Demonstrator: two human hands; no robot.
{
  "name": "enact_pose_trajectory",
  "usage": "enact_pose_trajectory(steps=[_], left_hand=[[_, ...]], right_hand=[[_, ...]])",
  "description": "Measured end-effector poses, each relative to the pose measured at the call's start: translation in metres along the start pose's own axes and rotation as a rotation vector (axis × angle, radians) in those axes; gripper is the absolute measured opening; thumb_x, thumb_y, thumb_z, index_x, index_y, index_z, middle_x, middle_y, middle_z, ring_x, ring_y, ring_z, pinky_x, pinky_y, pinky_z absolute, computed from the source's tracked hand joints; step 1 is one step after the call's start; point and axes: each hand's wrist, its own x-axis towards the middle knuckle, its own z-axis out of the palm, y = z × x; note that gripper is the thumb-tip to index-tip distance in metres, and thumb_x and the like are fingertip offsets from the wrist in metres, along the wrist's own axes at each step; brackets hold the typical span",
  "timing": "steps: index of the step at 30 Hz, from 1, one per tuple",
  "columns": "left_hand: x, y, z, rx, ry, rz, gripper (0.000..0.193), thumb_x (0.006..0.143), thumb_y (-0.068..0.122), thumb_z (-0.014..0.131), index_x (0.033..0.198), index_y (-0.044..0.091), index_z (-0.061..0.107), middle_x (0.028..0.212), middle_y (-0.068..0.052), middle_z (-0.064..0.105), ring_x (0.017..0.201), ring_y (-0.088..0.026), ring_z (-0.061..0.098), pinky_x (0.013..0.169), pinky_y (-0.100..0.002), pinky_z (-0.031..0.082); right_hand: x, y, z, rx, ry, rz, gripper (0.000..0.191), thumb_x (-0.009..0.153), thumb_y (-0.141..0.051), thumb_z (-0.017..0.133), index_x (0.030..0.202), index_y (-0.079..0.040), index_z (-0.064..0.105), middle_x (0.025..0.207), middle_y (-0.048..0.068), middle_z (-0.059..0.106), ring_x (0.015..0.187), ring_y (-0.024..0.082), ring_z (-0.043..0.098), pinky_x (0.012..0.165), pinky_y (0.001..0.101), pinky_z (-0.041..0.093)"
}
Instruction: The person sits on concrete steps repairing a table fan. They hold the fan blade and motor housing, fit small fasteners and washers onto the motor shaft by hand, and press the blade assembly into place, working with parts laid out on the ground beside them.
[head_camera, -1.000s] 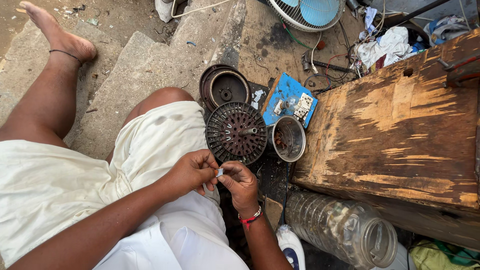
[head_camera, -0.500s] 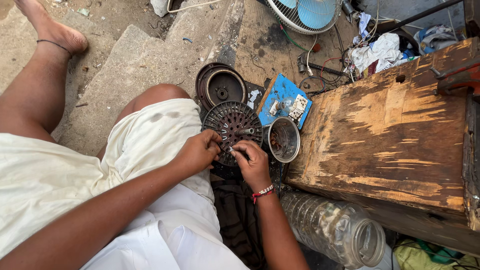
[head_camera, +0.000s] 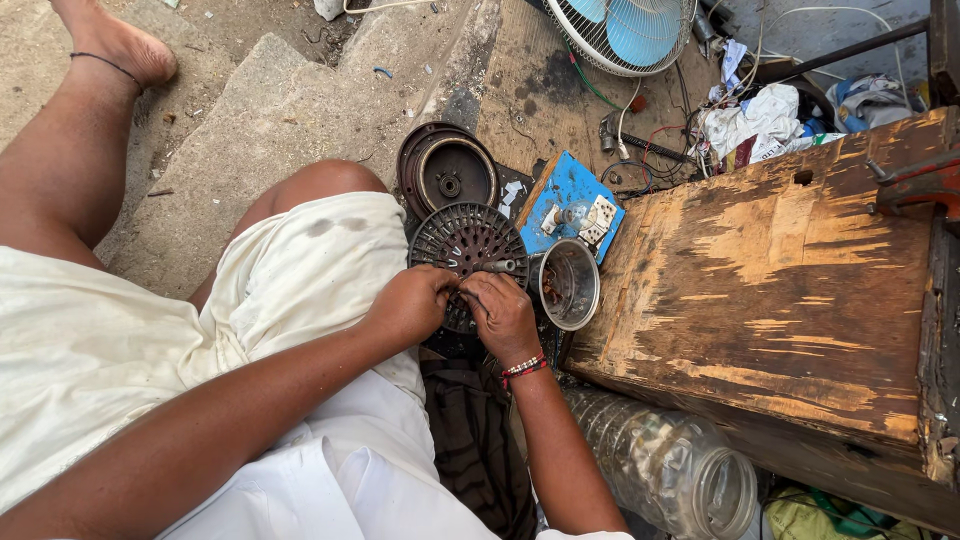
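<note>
Sitting on a rough concrete floor (head_camera: 250, 130), the person works with both hands at a round, dark slotted motor housing (head_camera: 462, 240) that rests at the knee, just off the near left corner of the bench (head_camera: 790, 290); left hand (head_camera: 412, 305) is curled over the housing's near rim, fingers closed on it; right hand (head_camera: 500, 312) lies beside it, touching the same rim, fingers bent and closed, though what they pinch cannot be told; a short metal shaft (head_camera: 497, 266) projects from the housing's centre, just above the right hand.

Surface: concrete is cracked, dusty and stained, darker with grime toward a worn wooden board (head_camera: 545, 95) at the far side; the bench is heavy old timber, scuffed, its finish worn through in pale patches.

Surroundings: a second round dark cover (head_camera: 447, 172) lies on the floor beyond the housing; a small steel bowl (head_camera: 568, 284) stands between housing and the bench's left edge; a blue board with a white switch fitting (head_camera: 570, 205) lies just beyond the bowl; a caged fan with blue blades (head_camera: 625, 30) stands at the far side; rags and loose wires (head_camera: 760, 120) are heaped past the bench's far left corner; a clear plastic jar (head_camera: 665, 465) lies on its side against the bench's near edge.
</note>
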Motion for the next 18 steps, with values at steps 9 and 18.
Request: enact_pose_trajectory(steps=[9, 18], left_hand=[[0.0065, -0.0015, -0.0006, -0.049, -0.081, -0.190, 0.019, 0.087, 0.010, 0.064, 0.100, 0.010, 0.078, 0.097, -0.017, 0.075, 0.090, -0.037, 0.072, 0.082, -0.045, 0.056], [0.0089, -0.0018, 0.0007, 0.001, -0.126, -0.231, 0.019, 0.089, 0.015, 0.065, 0.102, 0.011, 0.079, 0.095, -0.017, 0.075, 0.088, -0.037, 0.072, 0.081, -0.046, 0.057]], right_hand=[[0.0052, 0.0009, -0.0033, 0.002, -0.038, -0.027, 0.019, 0.084, -0.001, 0.077, 0.102, -0.007, 0.072, 0.104, 0.007, 0.074, 0.095, 0.027, 0.071, 0.085, 0.0378, 0.057], [0.0095, 0.0000, -0.0098, -0.058, -0.085, -0.069, 0.020, 0.084, 0.000, 0.075, 0.102, -0.007, 0.073, 0.106, 0.007, 0.074, 0.096, 0.027, 0.071, 0.085, 0.0378, 0.058]])
